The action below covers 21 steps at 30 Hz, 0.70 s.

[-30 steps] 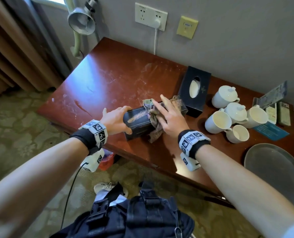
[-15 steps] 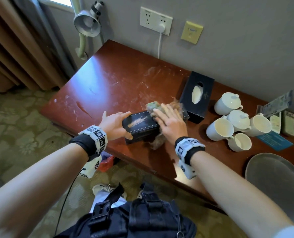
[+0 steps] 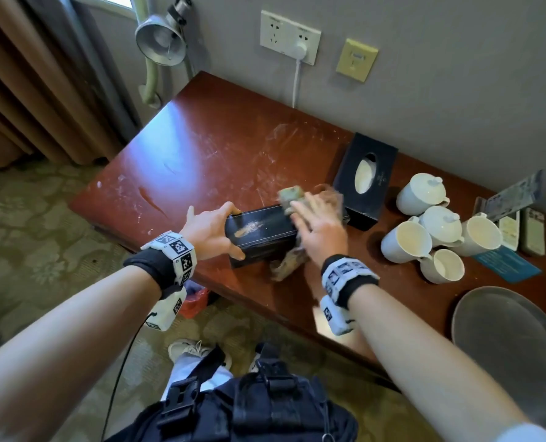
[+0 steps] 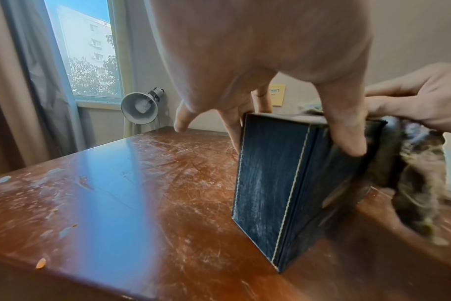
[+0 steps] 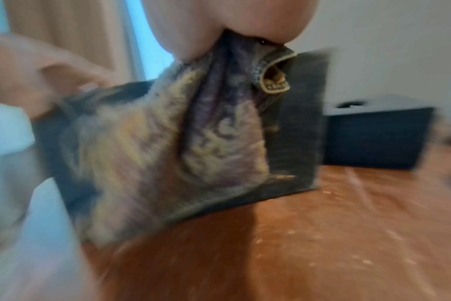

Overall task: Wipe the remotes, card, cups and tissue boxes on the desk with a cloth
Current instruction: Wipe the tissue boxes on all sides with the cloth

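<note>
2 black rectangular tissue boxes sit on a scratched reddish-brown wooden table (image 3: 201, 148) in the head view: the near tissue box (image 3: 258, 232) lies at the front edge, the far tissue box (image 3: 365, 177) just behind it by the wall. The left hand (image 3: 209, 232) clamps the near box's end, thumb on the front face. The right hand (image 3: 321, 228), fingers straight, presses a mottled brown-green cloth (image 3: 292, 196) onto its top. 5 white ceramic cups (image 3: 437, 231) cluster to the right.

From the left wrist, the thumb and fingers (image 4: 348, 132) curl over the box's (image 4: 268, 183) stitched end.

From the right wrist, blurred, the cloth (image 5: 173, 138) drapes down the box's front.
</note>
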Motion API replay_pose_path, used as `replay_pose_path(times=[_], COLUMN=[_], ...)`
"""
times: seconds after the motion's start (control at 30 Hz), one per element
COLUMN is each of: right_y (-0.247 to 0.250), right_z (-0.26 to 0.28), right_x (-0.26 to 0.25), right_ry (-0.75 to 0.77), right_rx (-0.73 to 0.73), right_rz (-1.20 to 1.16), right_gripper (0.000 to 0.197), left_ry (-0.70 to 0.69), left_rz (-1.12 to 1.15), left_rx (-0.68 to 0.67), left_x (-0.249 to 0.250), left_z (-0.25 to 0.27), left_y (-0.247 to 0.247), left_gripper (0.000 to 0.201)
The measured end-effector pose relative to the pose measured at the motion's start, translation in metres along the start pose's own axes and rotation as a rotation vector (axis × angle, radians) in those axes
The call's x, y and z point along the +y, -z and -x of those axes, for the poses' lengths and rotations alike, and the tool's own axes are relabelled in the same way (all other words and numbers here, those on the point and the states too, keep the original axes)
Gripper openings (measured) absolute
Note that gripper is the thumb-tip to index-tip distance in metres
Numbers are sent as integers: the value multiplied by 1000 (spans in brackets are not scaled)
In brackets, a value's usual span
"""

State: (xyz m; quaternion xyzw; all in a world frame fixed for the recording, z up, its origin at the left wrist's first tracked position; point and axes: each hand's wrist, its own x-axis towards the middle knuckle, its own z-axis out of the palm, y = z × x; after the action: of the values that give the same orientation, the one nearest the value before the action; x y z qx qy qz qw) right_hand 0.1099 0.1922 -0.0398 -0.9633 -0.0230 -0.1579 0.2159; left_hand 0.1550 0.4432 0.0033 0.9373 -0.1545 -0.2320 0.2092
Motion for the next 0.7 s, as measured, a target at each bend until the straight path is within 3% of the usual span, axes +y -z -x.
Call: replay_pose_path(times=[0.1,0.2,0.27,0.4,0.5,0.6,0.7], right_y=[17,6,-8,-25,-9,12,16], right_z=[-10,-11,-6,14,8,-7,-16], right_x=[34,20,-11,-66,-42,4,18], right_ry=[-187,-241,-179,-22,24,-111,-126], right_rx=[-16,108,145,45,-20,-5,-103], right_rz=[-22,-5,9,-77,-19,-36,-14], right_gripper=[36,32,27,31,34,32,36], left_ry=[7,10,9,10,9,5,11], left_rz=[20,37,37,8,26,98,127], left_rx=[1,-5,-9,3,-1,37,68], left_x=[2,4,4,5,1,-6,-10], left_z=[2,3,3,3,5,13,20], left_y=[0,2,2,1,1,0,-1], left_gripper=[76,77,79,81,81,78,77])
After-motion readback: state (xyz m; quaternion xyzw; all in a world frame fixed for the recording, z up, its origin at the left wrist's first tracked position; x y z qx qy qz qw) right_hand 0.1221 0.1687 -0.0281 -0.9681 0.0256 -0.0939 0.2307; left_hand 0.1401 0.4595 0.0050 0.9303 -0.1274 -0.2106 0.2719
